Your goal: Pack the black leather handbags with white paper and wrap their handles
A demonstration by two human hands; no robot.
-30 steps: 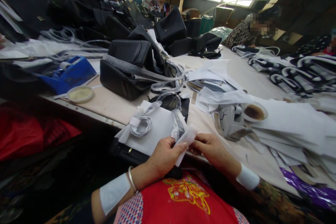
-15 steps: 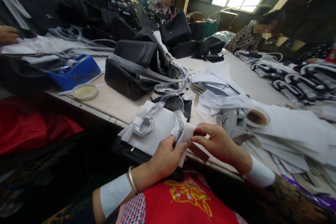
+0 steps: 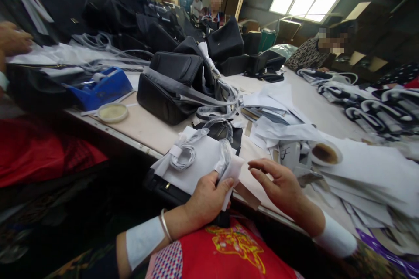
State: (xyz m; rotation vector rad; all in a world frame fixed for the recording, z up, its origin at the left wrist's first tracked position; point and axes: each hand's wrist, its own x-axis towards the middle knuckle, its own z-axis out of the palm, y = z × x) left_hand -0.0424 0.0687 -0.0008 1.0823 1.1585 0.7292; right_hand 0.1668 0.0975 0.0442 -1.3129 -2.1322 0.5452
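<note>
My left hand [image 3: 209, 194] grips a folded white paper [image 3: 233, 176] wrapped about the plastic-covered strap end [image 3: 224, 157] of a black handbag [image 3: 172, 192]. The bag lies at the table's front edge, partly over it. A white sheet [image 3: 203, 157] covers much of its upper face, with a coiled, wrapped cord [image 3: 183, 157] on top. To the right, my right hand [image 3: 278, 178] is apart from the paper, its thumb and fingers parted with nothing seen between them. A brown card piece [image 3: 248, 196] sticks out below the paper, near my right fingers.
A blue tape dispenser [image 3: 101, 89] and a round dish [image 3: 113, 112] stand left. Behind are a black bag [image 3: 172, 83] and a heap of bags. A grey dispenser [image 3: 294, 154], brown-stained dish [image 3: 324, 153] and paper sheets [image 3: 369, 161] lie right. A co-worker's hand [image 3: 15, 39] is far left.
My right hand has let go of the folded paper and moved away to the right. My left hand keeps its grip. The view has shifted slightly.
</note>
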